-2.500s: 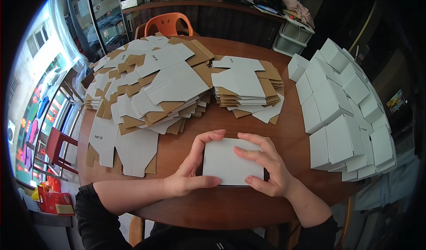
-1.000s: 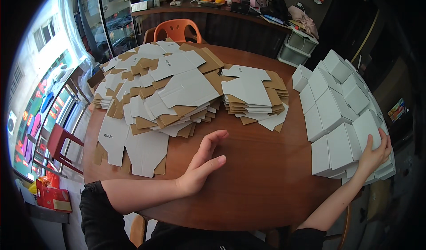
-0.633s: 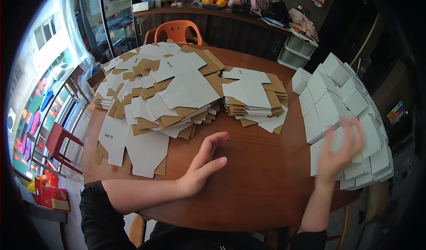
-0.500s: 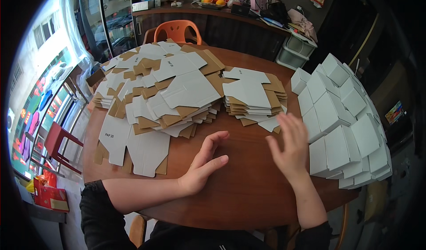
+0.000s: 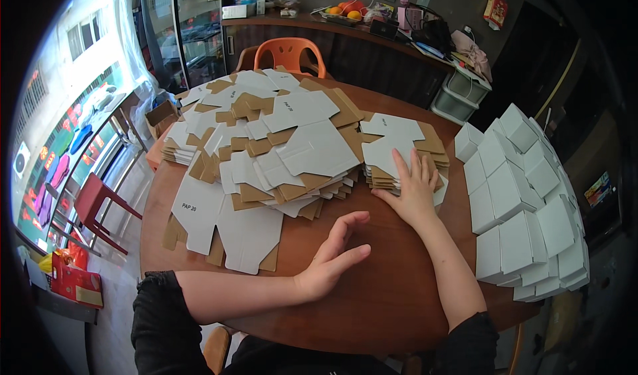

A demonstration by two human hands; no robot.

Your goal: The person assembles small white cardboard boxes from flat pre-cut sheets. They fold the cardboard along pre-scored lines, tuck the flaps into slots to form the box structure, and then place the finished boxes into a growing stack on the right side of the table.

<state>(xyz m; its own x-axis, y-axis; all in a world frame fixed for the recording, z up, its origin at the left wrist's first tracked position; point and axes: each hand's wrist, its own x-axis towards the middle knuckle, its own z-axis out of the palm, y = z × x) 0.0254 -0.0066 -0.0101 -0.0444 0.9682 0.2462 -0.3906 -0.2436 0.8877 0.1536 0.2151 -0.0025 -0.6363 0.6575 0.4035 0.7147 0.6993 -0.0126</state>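
My right hand [image 5: 413, 192] lies with spread fingers over the front of a small stack of flat box blanks [image 5: 393, 132], white on one face and brown on the other. Its fingertips appear to rest on the top blank; the thumb reaches the stack's near edge. My left hand [image 5: 332, 262] hovers above the bare wood of the table [image 5: 379, 295], thumb and fingers apart, holding nothing. A larger heap of flat blanks [image 5: 312, 149] covers the far left of the table. One loose blank [image 5: 249, 235] lies at that heap's near side.
Folded white boxes [image 5: 512, 189] are piled several high along the table's right side. An orange chair [image 5: 289, 52] stands behind the table, a dark red stool [image 5: 100, 209] at the left. A sideboard [image 5: 345, 32] with fruit and odds and ends runs along the back.
My right hand has moved forward and left onto the small stack of blanks. The left hand keeps nearly the same pose. The whole view has shifted slightly.
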